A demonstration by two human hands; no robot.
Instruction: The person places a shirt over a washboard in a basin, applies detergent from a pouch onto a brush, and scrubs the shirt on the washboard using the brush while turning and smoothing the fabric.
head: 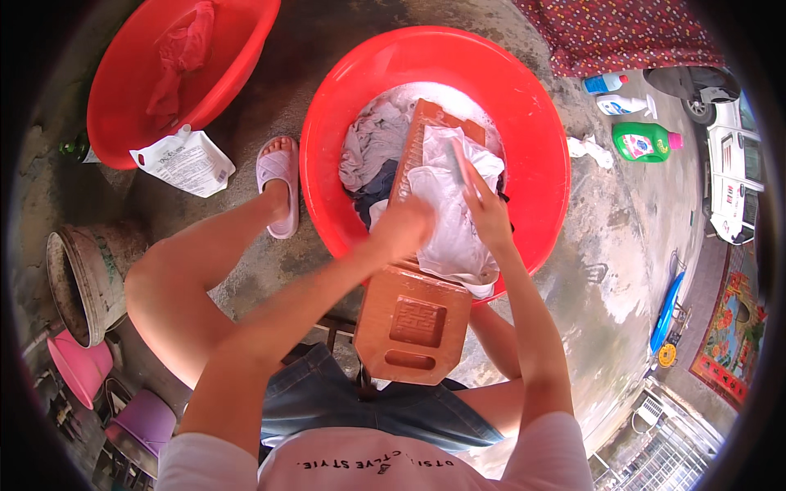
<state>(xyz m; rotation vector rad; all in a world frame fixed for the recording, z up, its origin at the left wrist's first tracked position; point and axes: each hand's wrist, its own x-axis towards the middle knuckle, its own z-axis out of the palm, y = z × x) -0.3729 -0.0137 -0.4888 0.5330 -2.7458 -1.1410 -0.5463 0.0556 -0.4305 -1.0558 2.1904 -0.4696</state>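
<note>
A brown washboard leans in a large red plastic basin, its carved upper end over the rim between the person's knees. A wet white garment lies spread over its ridges. My left hand, blurred and curled, is at the garment's left edge; whether it grips the cloth is unclear. My right hand holds a pinkish, flat thing, seemingly a scrubbing brush, over the garment's right part. Grey cloth, dark cloth and white suds are in the basin.
A second red basin with wet red cloth stands upper left, beside a white pouch. A worn bucket is at left. Right of the washing basin are a green detergent bottle, a spray bottle and a white cloth.
</note>
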